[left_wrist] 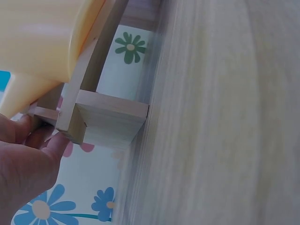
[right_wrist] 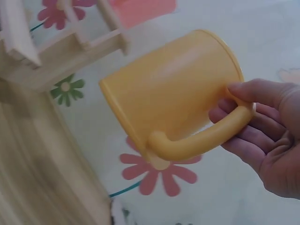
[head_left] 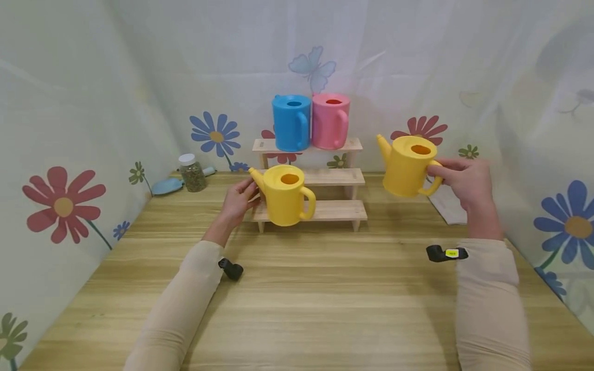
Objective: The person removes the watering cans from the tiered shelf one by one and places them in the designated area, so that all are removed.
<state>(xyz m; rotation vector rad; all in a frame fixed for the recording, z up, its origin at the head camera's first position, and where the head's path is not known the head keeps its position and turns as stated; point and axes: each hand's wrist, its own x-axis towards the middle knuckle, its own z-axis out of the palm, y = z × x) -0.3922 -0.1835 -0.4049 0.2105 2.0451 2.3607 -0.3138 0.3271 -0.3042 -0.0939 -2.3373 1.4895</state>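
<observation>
A yellow watering can (head_left: 284, 198) is upright at the low tier of the wooden stepped shelf (head_left: 334, 210), its spout to the left and its base overlapping the front edge. Beside that spout, my left hand (head_left: 240, 200) has bent fingers right at the shelf's left end; I cannot tell whether they grip it. In the left wrist view, the fingertips (left_wrist: 57, 143) meet the board end below the spout. My right hand (head_left: 464, 180) grips the handle of another yellow watering can (head_left: 406, 170), raised right of the shelf. Thumb and fingers wrap the handle's upper part in the right wrist view.
Blue (head_left: 291, 123) and pink (head_left: 330, 123) watering cans stand side by side on the top tier. At the back left are a jar with a white lid (head_left: 192, 174) and a light-blue scoop-like thing (head_left: 168, 186). A pale flat item (head_left: 447, 206) lies behind my right hand.
</observation>
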